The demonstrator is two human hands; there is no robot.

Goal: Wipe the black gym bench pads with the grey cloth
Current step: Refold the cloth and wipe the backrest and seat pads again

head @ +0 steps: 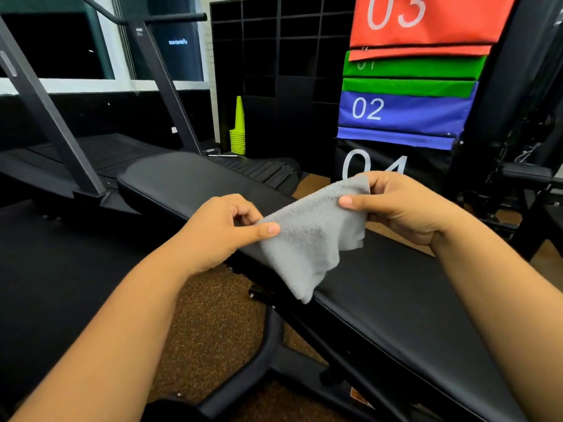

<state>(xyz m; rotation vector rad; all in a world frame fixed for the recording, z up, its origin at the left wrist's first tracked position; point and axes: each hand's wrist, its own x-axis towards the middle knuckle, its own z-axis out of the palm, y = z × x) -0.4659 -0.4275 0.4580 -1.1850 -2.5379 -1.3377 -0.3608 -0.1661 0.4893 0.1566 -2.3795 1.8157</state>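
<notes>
A grey cloth (310,236) hangs in the air above the black gym bench, stretched between both hands. My left hand (222,229) pinches its lower left corner between thumb and forefinger. My right hand (402,205) grips its upper right edge. The bench runs diagonally: the far pad (189,181) reaches toward the upper left, and the near pad (405,303) fills the lower right. The cloth's loose bottom fold dangles just over the gap between the two pads; I cannot tell whether it touches them.
A black treadmill (100,153) stands to the left behind the bench. Stacked colourful numbered boxes (408,108) rise at the back right beside a dark rack (518,178). Yellow-green cones (238,129) sit by black shelving. The bench's metal frame (268,345) stands on speckled brown flooring.
</notes>
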